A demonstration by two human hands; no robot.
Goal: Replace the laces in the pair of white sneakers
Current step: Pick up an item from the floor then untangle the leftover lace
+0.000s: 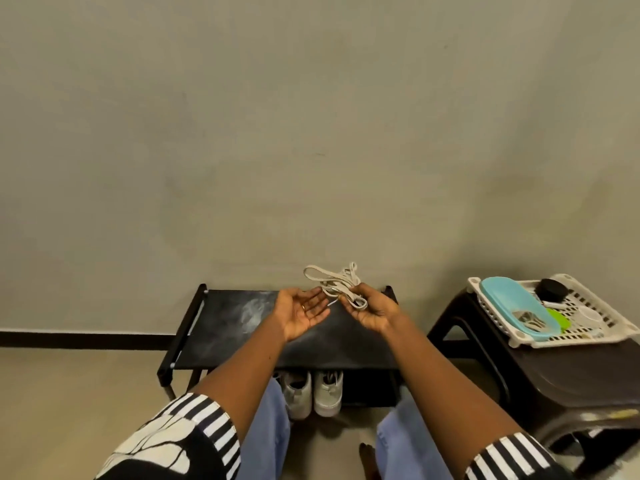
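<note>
Over black bench [221,327] by grey wall [311,116] | right hand [375,311] pinches laces [337,282] | left hand [301,313] spread

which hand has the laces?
The right hand grips the bundle of laces; the left hand is open, palm up, holding nothing.

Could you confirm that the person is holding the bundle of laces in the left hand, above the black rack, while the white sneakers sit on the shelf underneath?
Not quite: the head view shows the bundle of laces held in the right hand, while the left hand is open and empty. The rest holds: both hands are above the black rack, with the white sneakers underneath.
</note>
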